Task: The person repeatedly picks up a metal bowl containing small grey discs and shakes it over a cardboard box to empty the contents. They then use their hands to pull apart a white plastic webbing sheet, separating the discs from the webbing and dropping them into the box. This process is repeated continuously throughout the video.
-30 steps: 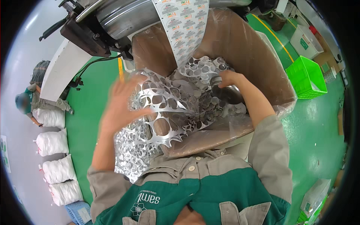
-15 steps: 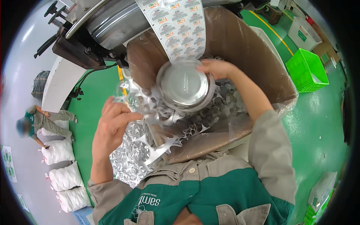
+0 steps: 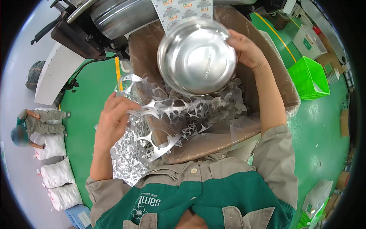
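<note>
My right hand (image 3: 247,49) grips a shiny round metal bowl (image 3: 196,57) by its right rim. The bowl is tilted over a large brown carton (image 3: 267,95) lined with clear plastic. Loose foil discs (image 3: 234,101) lie inside that carton, partly hidden by the bowl. On the other side, the fingers of my left hand (image 3: 113,119) are closed on a punched foil scrap strip (image 3: 152,108) full of round holes. The strip stretches across the carton's left part. More crumpled foil scrap (image 3: 131,168) is heaped beside the carton, below my left hand.
A printed foil web (image 3: 187,11) hangs from a machine with a metal roller (image 3: 120,17) above the carton. A bright green crate (image 3: 309,78) stands on the floor at right. At far left a person (image 3: 36,118) is by several white sacks (image 3: 57,171).
My right hand has raised the bowl up toward my view, and it looks larger. The left hand stays nearly in place, with the foil strip lifted and more spread out.
</note>
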Action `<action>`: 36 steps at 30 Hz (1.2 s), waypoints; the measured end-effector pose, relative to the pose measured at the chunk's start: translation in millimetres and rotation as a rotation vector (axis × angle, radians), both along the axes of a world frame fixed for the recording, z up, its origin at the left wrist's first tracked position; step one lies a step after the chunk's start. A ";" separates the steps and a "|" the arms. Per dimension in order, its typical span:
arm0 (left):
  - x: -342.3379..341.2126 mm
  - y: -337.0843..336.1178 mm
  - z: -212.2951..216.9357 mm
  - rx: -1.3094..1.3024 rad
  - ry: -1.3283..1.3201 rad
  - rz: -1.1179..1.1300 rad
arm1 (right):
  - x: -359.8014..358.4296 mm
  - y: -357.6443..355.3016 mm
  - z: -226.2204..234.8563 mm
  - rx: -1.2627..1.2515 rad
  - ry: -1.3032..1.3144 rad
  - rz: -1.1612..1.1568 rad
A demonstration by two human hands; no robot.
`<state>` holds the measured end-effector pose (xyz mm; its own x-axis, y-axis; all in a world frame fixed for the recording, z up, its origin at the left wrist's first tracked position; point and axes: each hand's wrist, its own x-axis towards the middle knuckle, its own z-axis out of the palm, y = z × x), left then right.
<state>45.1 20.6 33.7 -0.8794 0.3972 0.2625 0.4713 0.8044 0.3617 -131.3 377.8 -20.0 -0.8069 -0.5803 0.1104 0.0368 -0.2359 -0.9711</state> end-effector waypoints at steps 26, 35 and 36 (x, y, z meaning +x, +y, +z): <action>-78.1 74.3 -107.3 -0.831 -0.349 -0.272 | -19.5 11.8 -99.5 1.442 0.544 -0.235; -56.1 65.5 -25.7 -0.278 -0.614 -0.443 | -19.6 37.5 -34.5 0.991 0.648 -0.467; -61.4 51.8 -2.6 0.001 -0.555 -0.434 | -18.4 39.6 -22.9 0.622 0.401 -0.383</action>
